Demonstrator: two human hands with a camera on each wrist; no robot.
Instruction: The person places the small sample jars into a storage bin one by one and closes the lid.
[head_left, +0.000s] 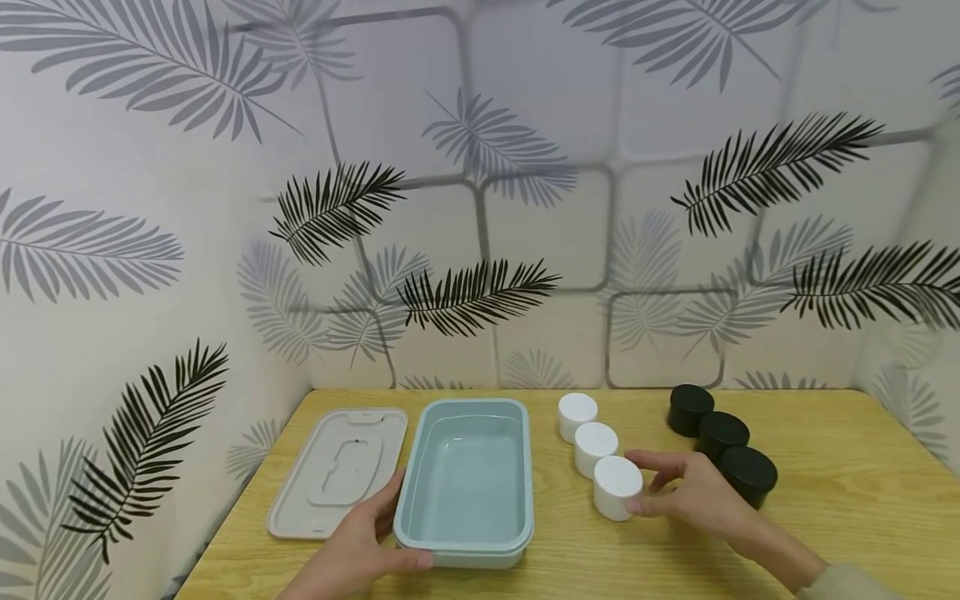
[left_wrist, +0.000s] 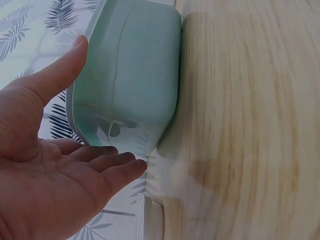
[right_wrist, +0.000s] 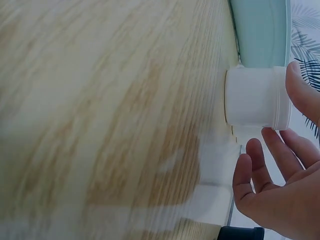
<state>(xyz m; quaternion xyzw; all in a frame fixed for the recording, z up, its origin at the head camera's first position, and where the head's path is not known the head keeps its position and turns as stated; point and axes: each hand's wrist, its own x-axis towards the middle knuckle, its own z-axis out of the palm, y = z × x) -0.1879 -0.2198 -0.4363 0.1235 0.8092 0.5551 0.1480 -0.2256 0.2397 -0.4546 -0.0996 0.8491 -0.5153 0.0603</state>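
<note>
A pale green rectangular container (head_left: 462, 533) stands with its top uncovered in the middle of the table. My left hand (head_left: 365, 542) is at its near left corner, thumb along the front and fairly straight fingers against the left side. The left wrist view shows that hand (left_wrist: 65, 165) beside the container wall (left_wrist: 145, 65). My right hand (head_left: 693, 492) holds the nearest white lidded jar (head_left: 617, 487) between thumb and fingers. In the right wrist view the jar (right_wrist: 252, 97) stands on the table, with the thumb and fingertips (right_wrist: 270, 135) at opposite sides of its lid.
Two more white jars (head_left: 596, 446) line up behind the held one. Several black lidded jars (head_left: 722, 433) stand in a row at the right, behind my right hand. A flat greyish lid (head_left: 337, 458) lies left of the container. A leaf-patterned wall (head_left: 525, 233) bounds the table's back.
</note>
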